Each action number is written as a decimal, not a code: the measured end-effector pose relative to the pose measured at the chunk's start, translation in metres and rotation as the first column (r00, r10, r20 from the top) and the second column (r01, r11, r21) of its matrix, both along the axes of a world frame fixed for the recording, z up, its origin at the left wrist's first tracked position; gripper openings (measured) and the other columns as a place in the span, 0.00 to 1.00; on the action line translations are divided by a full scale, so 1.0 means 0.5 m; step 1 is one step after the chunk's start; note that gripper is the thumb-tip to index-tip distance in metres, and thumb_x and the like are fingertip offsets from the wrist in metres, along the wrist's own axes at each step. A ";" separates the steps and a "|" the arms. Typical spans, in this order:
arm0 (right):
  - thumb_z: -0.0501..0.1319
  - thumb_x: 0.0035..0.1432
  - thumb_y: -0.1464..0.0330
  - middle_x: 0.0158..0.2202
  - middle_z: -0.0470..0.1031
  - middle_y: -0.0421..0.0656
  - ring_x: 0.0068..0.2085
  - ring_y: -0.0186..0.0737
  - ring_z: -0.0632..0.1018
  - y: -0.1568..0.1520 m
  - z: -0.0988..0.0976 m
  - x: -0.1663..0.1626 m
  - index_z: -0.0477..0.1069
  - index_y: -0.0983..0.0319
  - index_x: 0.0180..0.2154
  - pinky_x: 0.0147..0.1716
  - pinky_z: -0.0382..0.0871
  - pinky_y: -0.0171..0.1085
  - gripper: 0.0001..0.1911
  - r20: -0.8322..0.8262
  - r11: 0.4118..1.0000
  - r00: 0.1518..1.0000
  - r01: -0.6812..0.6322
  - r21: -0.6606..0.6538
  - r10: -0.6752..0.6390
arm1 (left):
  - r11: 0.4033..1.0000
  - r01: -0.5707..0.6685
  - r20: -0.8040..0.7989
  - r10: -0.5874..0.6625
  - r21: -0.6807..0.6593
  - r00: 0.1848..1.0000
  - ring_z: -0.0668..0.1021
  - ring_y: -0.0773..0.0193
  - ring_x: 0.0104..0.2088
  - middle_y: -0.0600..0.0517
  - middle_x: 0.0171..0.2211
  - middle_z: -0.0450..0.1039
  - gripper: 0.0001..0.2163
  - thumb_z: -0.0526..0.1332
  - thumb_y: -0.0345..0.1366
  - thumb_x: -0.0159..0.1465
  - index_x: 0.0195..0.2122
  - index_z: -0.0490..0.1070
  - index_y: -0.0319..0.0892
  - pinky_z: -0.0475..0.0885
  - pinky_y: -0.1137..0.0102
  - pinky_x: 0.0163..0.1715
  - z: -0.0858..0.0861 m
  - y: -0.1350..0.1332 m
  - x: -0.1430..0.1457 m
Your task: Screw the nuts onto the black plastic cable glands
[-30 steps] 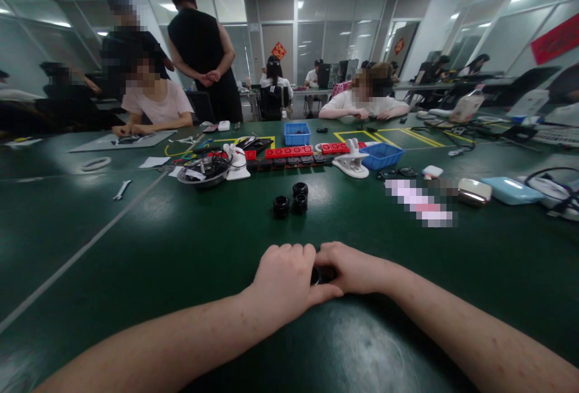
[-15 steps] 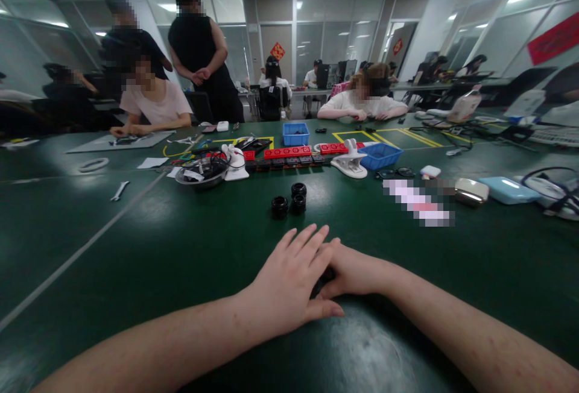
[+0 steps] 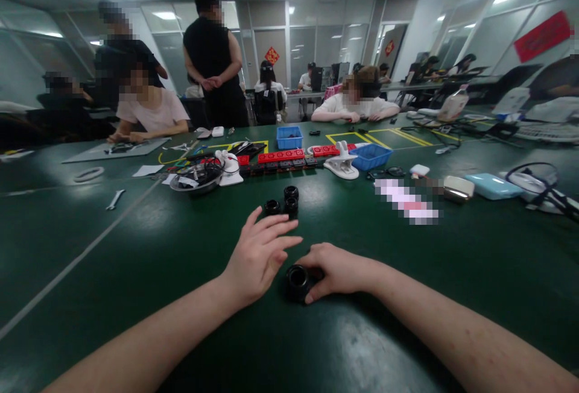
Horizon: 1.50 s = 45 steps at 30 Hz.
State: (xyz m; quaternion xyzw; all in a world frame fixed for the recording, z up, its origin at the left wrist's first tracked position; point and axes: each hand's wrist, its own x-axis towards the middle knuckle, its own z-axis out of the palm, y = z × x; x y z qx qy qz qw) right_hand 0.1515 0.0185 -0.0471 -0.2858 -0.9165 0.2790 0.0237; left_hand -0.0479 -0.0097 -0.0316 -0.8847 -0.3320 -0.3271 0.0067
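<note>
My right hand (image 3: 337, 270) is curled around a black round ring-shaped part (image 3: 298, 279) that rests on the green table (image 3: 136, 260). My left hand (image 3: 259, 254) hovers just left of it, fingers stretched out and spread, holding nothing. Its fingertips point toward three more black round parts (image 3: 283, 201), two of them stacked, a little farther out on the table.
Beyond lie a red and black strip of parts (image 3: 280, 161), two blue bins (image 3: 289, 137), a white clamp (image 3: 341, 164), a bowl of cables (image 3: 196, 176) and a wrench (image 3: 114, 200). Cases and cables lie at right. Several people sit or stand at the far side.
My left hand has lifted off the right hand and opened, moving left and forward. The black part under my hands is now uncovered.
</note>
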 end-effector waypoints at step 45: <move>0.64 0.47 0.59 0.27 0.72 0.39 0.31 0.36 0.70 0.000 0.001 -0.002 0.72 0.61 0.39 0.33 0.57 0.34 0.17 0.025 1.000 1.000 -0.004 -0.008 0.004 | 0.701 0.086 0.131 0.011 -0.708 0.991 0.72 0.67 0.26 0.57 0.25 0.69 0.22 0.50 0.37 0.63 0.58 0.51 0.39 0.66 0.71 0.31 -0.084 -0.033 -0.051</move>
